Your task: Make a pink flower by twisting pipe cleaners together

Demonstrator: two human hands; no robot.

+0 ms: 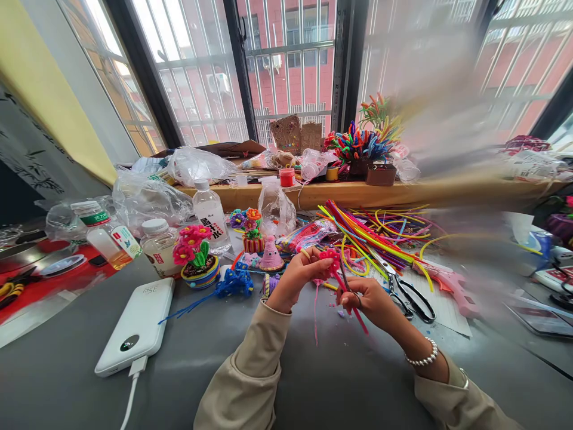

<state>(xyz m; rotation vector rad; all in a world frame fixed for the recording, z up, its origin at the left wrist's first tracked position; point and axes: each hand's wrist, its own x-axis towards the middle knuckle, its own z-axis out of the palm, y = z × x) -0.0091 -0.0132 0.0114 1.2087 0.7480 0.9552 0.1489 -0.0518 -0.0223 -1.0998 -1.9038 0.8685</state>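
My left hand [296,276] is closed on a pink pipe-cleaner flower [330,258], held up over the grey table. From the flower a pink stem [360,322] slants down to the right, past my right hand. A thin pink strand [316,316] hangs below my left hand. My right hand [369,301] is closed around what look like small scissors [344,272], their dark blades pointing up beside the flower. Behind the hands sits a pink crocheted cone figure [271,255]. A blue pipe-cleaner piece [235,283] lies to the left.
Large scissors [414,297] and a pink glue gun [454,289] lie to the right. A heap of pipe cleaners [367,239] spreads behind. At left stand a potted pink flower [197,251], bottles [209,215] and a white power bank [136,325] with a cable. The right side is blurred.
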